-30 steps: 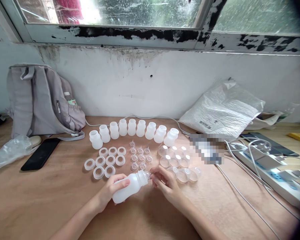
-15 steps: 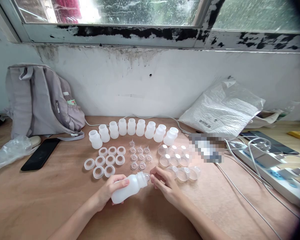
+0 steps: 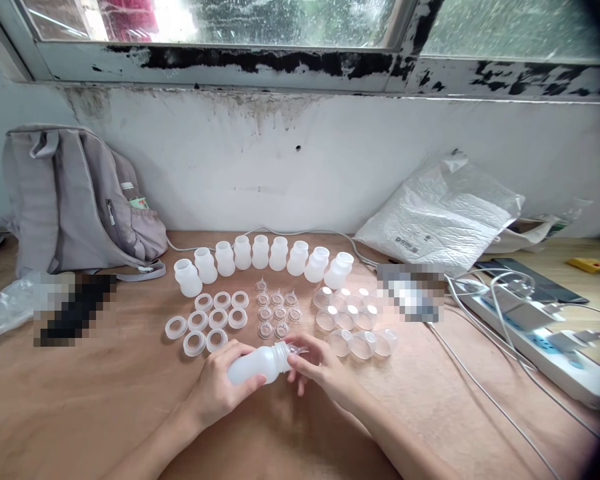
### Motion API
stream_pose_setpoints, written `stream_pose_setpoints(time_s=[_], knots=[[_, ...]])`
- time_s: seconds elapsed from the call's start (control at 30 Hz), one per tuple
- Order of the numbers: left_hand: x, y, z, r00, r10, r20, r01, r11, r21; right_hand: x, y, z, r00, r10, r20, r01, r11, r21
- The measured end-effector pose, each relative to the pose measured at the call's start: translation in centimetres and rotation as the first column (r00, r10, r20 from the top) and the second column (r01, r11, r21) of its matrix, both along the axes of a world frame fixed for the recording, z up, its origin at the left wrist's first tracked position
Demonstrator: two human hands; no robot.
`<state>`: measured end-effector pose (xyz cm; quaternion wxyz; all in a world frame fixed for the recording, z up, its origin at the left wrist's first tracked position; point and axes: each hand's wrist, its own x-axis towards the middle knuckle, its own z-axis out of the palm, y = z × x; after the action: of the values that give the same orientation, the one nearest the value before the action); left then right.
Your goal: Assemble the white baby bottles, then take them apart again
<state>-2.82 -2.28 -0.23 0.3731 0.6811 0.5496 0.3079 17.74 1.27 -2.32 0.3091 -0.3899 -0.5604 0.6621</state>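
My left hand (image 3: 221,380) is wrapped round a frosted white baby bottle (image 3: 261,365), which lies tilted on its side above the table with its threaded neck to the right. At the bottle's mouth is a clear bottle teat (image 3: 297,349). My right hand (image 3: 326,375) has its thumb and fingers closed round the teat, against the neck; how far the teat is seated cannot be made out. Just beyond the hands lie white screw rings (image 3: 195,343), more clear teats (image 3: 280,312) and clear dome caps (image 3: 363,345), several of each, in groups.
Several open baby bottles (image 3: 261,253) stand in an arc behind the parts. A grey backpack (image 3: 75,200) and a plastic bag (image 3: 10,303) sit at the left. At the right are a white plastic mailer (image 3: 435,220), a power strip (image 3: 543,347) and loose cables.
My left hand has shifted its grip round the bottle, which is now more level. My right hand has come in from beside the teat and closed on it at the neck.
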Motion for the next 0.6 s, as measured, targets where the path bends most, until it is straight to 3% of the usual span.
stream_pose_setpoints(time_s=[0.1, 0.23, 0.33, 0.4, 0.5, 0.6], knots=[[0.1, 0.2, -0.6, 0.987, 0.008, 0.159, 0.022, 0.982, -0.187, 0.2, 0.0, 0.2, 0.998, 0.027, -0.063, -0.026, 1.000, 0.017], [0.0, 0.4, -1.4, 0.909, 0.068, 0.412, 0.142, 0.877, -0.459, 0.8, 0.0, 1.0, 0.991, 0.105, -0.082, -0.098, 0.991, 0.093], [-0.1, 0.5, -1.7, 0.885, 0.101, 0.455, 0.197, 0.804, -0.561, 1.0, -0.1, 1.5, 0.983, 0.162, -0.089, -0.147, 0.977, 0.153], [-0.2, 0.5, -1.7, 0.882, 0.089, 0.464, 0.226, 0.782, -0.580, 0.8, -0.3, 1.5, 0.989, 0.147, -0.021, -0.140, 0.971, 0.193], [0.0, 0.5, -1.3, 0.907, 0.015, 0.420, 0.212, 0.847, -0.487, 0.6, -0.7, 1.1, 0.971, 0.043, 0.236, -0.087, 0.980, 0.178], [0.3, 0.5, -0.8, 0.960, -0.054, 0.276, 0.148, 0.932, -0.330, 0.6, -0.6, 1.1, 0.885, -0.092, 0.456, -0.006, 0.978, 0.208]])
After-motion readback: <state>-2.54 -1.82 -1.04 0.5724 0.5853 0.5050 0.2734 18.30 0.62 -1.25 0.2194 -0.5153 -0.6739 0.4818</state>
